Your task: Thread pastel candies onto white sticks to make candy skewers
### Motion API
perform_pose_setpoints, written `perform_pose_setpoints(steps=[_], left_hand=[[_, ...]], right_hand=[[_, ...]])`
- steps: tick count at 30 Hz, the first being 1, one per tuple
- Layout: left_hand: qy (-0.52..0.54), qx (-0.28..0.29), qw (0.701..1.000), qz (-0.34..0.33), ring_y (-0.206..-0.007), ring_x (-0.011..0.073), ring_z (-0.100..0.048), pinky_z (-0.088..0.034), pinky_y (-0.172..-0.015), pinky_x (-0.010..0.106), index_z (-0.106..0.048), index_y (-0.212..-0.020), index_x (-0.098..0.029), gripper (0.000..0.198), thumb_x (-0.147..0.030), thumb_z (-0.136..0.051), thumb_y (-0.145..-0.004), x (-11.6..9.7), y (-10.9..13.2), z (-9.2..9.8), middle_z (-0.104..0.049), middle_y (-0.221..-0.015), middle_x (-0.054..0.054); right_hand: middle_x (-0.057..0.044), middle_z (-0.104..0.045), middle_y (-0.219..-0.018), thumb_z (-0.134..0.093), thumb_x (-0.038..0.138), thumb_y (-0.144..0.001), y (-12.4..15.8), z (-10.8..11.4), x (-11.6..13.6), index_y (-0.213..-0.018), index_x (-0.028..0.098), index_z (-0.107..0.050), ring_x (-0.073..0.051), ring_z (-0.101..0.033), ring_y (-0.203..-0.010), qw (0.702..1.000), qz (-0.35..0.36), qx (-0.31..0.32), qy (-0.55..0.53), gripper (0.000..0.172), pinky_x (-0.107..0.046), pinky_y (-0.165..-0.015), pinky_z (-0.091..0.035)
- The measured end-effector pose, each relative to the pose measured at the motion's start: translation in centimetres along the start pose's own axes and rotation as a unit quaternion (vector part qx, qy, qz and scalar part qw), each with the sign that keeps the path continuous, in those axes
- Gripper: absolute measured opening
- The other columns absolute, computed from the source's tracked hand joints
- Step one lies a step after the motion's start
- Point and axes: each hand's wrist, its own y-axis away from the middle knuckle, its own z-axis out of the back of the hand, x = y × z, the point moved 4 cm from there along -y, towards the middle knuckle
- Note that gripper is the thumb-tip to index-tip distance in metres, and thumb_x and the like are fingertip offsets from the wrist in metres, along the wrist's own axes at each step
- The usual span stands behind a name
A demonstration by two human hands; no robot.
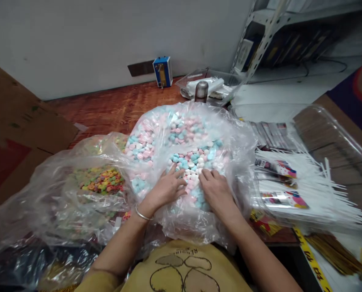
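Note:
A big clear plastic bag [229, 134] full of pink, blue and white candies [187, 160] lies in front of me. Both hands reach into its open mouth. My left hand [167, 187], with a thin bangle on the wrist, rests palm down on the candies, fingers spread. My right hand [215, 190] lies beside it, palm down, its fingertips dipping into the candies. Neither hand visibly holds anything.
A second clear bag [47, 190] with multicoloured candies [103, 180] sits to the left. White sticks [308, 190] and printed packets [279, 168] lie in a clear tray at right. A metal cylinder [201, 91], a blue box [163, 71], cardboard [19, 121] and a shelf rack [260, 44] surround the wooden table.

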Motion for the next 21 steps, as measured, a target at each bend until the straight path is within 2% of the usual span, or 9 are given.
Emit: perform_pose_setpoints(steps=[4,6,8,11,13,15,17,19,21], left_hand=[[0.038,0.028,0.998,-0.031,-0.141,0.0391,-0.049,-0.025,-0.119,0.070,-0.076,-0.101,-0.024,0.016,-0.030,-0.078,-0.086,0.0,0.8,0.7,-0.065,-0.138,0.012],[0.067,0.017,0.997,-0.039,-0.127,0.0334,-0.060,-0.034,-0.116,0.062,-0.074,-0.104,-0.023,0.016,-0.031,-0.073,-0.090,-0.5,0.5,1.1,-0.070,-0.127,0.012],[0.118,-0.001,0.991,-0.059,-0.115,0.0288,-0.066,-0.046,-0.105,0.049,-0.072,-0.112,-0.021,0.026,-0.037,-0.072,-0.091,-1.7,-0.1,1.1,-0.072,-0.118,0.012],[0.175,-0.004,0.981,-0.084,-0.100,0.0263,-0.068,-0.051,-0.085,0.035,-0.068,-0.116,-0.020,0.044,-0.049,-0.078,-0.084,-4.3,-1.2,0.3,-0.074,-0.108,0.010],[0.181,-0.011,0.981,-0.062,-0.087,0.0240,-0.068,-0.049,-0.075,0.031,-0.068,-0.105,-0.019,0.030,-0.041,-0.075,-0.086,-5.4,-1.9,-0.7,-0.074,-0.096,0.007],[0.194,-0.051,0.980,-0.010,-0.075,0.0202,-0.064,-0.045,-0.068,0.029,-0.066,-0.090,-0.019,0.009,-0.025,-0.061,-0.092,-5.6,-2.4,-1.2,-0.071,-0.083,0.004],[0.230,-0.104,0.967,0.027,-0.070,0.0169,-0.060,-0.043,-0.066,0.027,-0.063,-0.082,-0.019,0.019,-0.015,-0.049,-0.093,-5.0,-2.5,-1.1,-0.067,-0.076,0.002],[0.283,-0.145,0.948,0.030,-0.070,0.0150,-0.060,-0.043,-0.067,0.026,-0.063,-0.080,-0.019,0.022,-0.013,-0.046,-0.092,-4.2,-2.3,-0.6,-0.066,-0.075,0.000],[0.333,-0.170,0.927,0.019,-0.069,0.0139,-0.060,-0.044,-0.067,0.025,-0.064,-0.080,-0.019,0.022,-0.013,-0.046,-0.091,-3.6,-2.2,0.0,-0.066,-0.074,0.000]], right_hand=[[-0.007,-0.065,-0.087,-0.055,0.000,-0.089,3.4,1.8,-1.6,-0.084,0.022,-0.058,-0.027,-0.055,-0.083,0.999,-0.011,0.018,-0.027,0.024,-0.037,-0.071,-0.041],[-0.005,-0.063,-0.084,-0.055,-0.002,-0.087,4.9,2.3,-2.2,-0.082,0.023,-0.055,-0.024,-0.054,-0.079,0.998,-0.017,0.034,-0.059,0.025,-0.036,-0.069,-0.038],[-0.004,-0.063,-0.084,-0.052,-0.001,-0.088,5.5,2.5,-2.4,-0.082,0.023,-0.054,-0.023,-0.055,-0.079,0.995,-0.031,0.032,-0.091,0.025,-0.034,-0.068,-0.038],[-0.005,-0.061,-0.084,-0.045,0.006,-0.095,4.6,2.7,-2.0,-0.086,0.023,-0.053,-0.023,-0.057,-0.079,0.981,-0.081,-0.029,-0.174,0.021,-0.033,-0.068,-0.041],[-0.005,-0.061,-0.087,-0.042,0.012,-0.100,3.6,3.0,-1.4,-0.091,0.023,-0.053,-0.022,-0.060,-0.081,0.957,-0.108,-0.092,-0.252,0.018,-0.034,-0.072,-0.046],[-0.006,-0.064,-0.097,-0.043,0.016,-0.102,3.1,3.2,-0.7,-0.099,0.023,-0.055,-0.023,-0.063,-0.091,0.929,-0.121,-0.157,-0.313,0.015,-0.036,-0.081,-0.051],[-0.011,-0.066,-0.115,-0.046,0.021,-0.103,3.7,2.8,-0.2,-0.112,0.023,-0.057,-0.025,-0.064,-0.110,0.906,-0.149,-0.211,-0.336,0.015,-0.042,-0.095,-0.051],[-0.017,-0.061,-0.136,-0.051,0.029,-0.102,5.2,1.2,-0.2,-0.132,0.020,-0.054,-0.030,-0.056,-0.131,0.891,-0.214,-0.226,-0.331,0.031,-0.051,-0.106,-0.047],[-0.022,-0.054,-0.147,-0.055,0.041,-0.099,7.1,-1.2,-0.7,-0.146,0.017,-0.046,-0.035,-0.049,-0.141,0.869,-0.303,-0.193,-0.341,0.054,-0.057,-0.110,-0.043]])
